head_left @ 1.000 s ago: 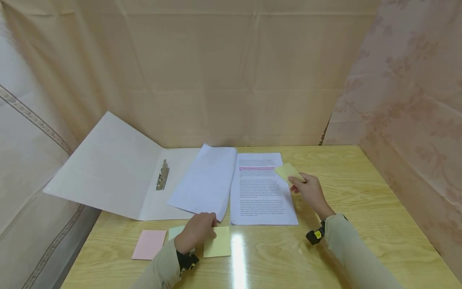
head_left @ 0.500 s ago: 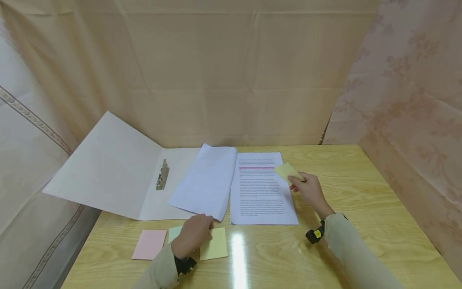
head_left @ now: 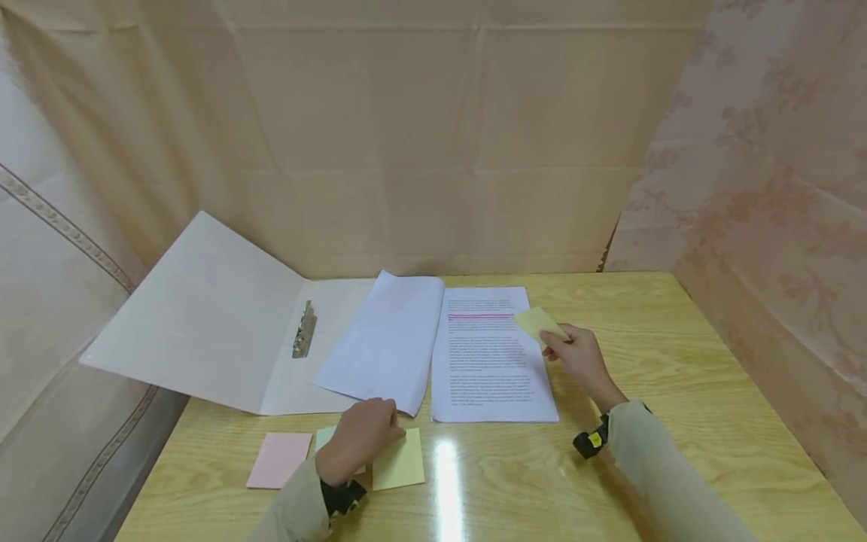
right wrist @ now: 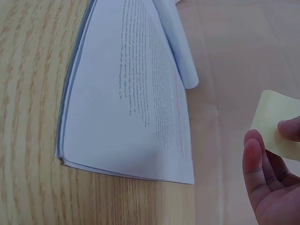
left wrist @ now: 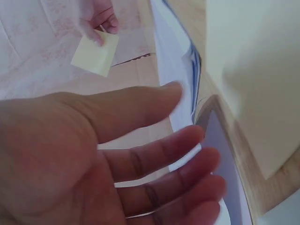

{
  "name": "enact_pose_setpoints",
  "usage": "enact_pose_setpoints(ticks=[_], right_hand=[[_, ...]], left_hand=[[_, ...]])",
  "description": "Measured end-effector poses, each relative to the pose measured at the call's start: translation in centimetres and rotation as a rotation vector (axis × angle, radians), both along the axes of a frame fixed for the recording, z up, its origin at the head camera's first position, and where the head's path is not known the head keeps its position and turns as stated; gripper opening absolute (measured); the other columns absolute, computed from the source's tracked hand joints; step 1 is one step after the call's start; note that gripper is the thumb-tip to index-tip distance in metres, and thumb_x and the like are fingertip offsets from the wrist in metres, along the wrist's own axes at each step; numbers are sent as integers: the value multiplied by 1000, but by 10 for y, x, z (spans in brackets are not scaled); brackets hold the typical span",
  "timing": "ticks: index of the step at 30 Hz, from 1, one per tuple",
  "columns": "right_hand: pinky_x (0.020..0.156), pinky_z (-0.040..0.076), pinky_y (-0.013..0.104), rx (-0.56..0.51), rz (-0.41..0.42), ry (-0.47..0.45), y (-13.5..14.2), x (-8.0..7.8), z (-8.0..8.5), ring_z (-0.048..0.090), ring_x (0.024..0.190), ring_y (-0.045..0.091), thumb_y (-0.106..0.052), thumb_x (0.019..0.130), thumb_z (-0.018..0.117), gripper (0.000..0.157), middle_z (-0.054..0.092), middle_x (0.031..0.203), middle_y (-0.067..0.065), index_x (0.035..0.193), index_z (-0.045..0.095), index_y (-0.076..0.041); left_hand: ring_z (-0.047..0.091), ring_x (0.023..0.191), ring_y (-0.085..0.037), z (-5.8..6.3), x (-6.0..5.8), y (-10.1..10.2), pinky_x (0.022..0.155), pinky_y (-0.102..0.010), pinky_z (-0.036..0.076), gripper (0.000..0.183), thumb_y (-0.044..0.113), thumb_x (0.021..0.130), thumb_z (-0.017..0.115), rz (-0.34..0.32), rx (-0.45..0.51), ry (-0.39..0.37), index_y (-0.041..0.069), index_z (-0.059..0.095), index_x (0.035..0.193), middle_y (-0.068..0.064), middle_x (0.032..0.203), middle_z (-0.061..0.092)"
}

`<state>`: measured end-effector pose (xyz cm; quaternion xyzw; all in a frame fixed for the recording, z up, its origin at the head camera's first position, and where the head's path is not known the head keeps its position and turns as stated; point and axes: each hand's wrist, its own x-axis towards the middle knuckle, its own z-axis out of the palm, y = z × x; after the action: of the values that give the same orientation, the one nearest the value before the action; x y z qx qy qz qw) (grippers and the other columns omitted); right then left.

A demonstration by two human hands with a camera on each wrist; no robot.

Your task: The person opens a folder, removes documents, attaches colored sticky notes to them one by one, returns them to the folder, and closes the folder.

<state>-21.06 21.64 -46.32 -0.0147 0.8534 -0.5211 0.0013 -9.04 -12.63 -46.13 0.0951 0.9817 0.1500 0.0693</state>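
Note:
My right hand (head_left: 581, 358) pinches a yellow sticky note (head_left: 537, 322) between thumb and fingers, above the right edge of a stack of printed pages (head_left: 491, 369). In the right wrist view the thumb presses flat on the note (right wrist: 274, 115). My left hand (head_left: 360, 438) hovers over a yellow sticky note pad (head_left: 400, 464) and a green sticky note pad (head_left: 323, 436), which it partly covers. Seen from the left wrist, that hand's thumb and fingers (left wrist: 173, 147) stand apart with nothing between them. A pink line marks text near the top of the page.
A pink sticky note pad (head_left: 279, 461) lies at the front left. Behind it, a white folder (head_left: 196, 324) stands spread wide, its metal clip (head_left: 305, 331) showing. Turned-over sheets (head_left: 389, 339) lie across the folder's right side. A curtain (head_left: 433, 150) hangs behind the wooden table (head_left: 630, 324).
The yellow pad has shifted slightly left along with my left hand, whose fingers now show apart from it. My right hand and its note have stayed in place.

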Motion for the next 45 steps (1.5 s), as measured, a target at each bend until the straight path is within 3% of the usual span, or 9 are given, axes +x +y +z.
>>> enact_pose_setpoints(ticks=[5, 12, 17, 27, 34, 45], right_hand=[[72, 56, 37, 1, 23, 8, -2, 1, 2, 61, 70, 14, -15, 96, 59, 27, 66, 76, 6, 107, 67, 8], [71, 56, 36, 3, 28, 19, -5, 4, 3, 62, 73, 20, -13, 96, 60, 26, 66, 85, 14, 109, 67, 8], [68, 56, 32, -18, 37, 35, -9, 4, 4, 62, 71, 16, -12, 95, 61, 26, 66, 88, 21, 109, 66, 9], [64, 56, 31, 40, 69, 109, -15, 5, 4, 65, 72, 23, -10, 94, 62, 23, 65, 88, 22, 106, 70, 8], [59, 51, 21, 93, 106, 136, -20, 4, 3, 63, 72, 16, -11, 94, 63, 24, 64, 93, 17, 111, 70, 4], [56, 49, 22, 105, 174, 207, -32, 5, 1, 58, 69, 11, -5, 93, 62, 24, 64, 92, 17, 114, 69, 4]], left_hand=[[48, 59, -9, 4, -6, 0, 53, -24, 39, 20, 28, 88, 70, 7, 97, 3, 11, 64, 81, 2, 70, 61], [50, 62, -11, 17, -20, 9, 56, -26, 40, 15, 27, 92, 65, 28, 206, -11, 12, 66, 87, 3, 75, 63], [50, 63, -11, 23, -30, 16, 57, -25, 40, 15, 27, 95, 62, 14, 265, -2, 13, 66, 91, 3, 79, 64], [58, 73, -13, 30, -48, 33, 62, -26, 45, 17, 24, 95, 60, 10, 361, 38, 9, 67, 101, -1, 86, 68], [59, 77, -14, 29, -62, 46, 65, -26, 45, 22, 23, 95, 61, 34, 434, 56, 8, 67, 109, -3, 89, 68], [57, 79, -15, 22, -81, 64, 67, -27, 45, 31, 24, 96, 60, 37, 541, 26, 7, 63, 122, -5, 93, 69]])
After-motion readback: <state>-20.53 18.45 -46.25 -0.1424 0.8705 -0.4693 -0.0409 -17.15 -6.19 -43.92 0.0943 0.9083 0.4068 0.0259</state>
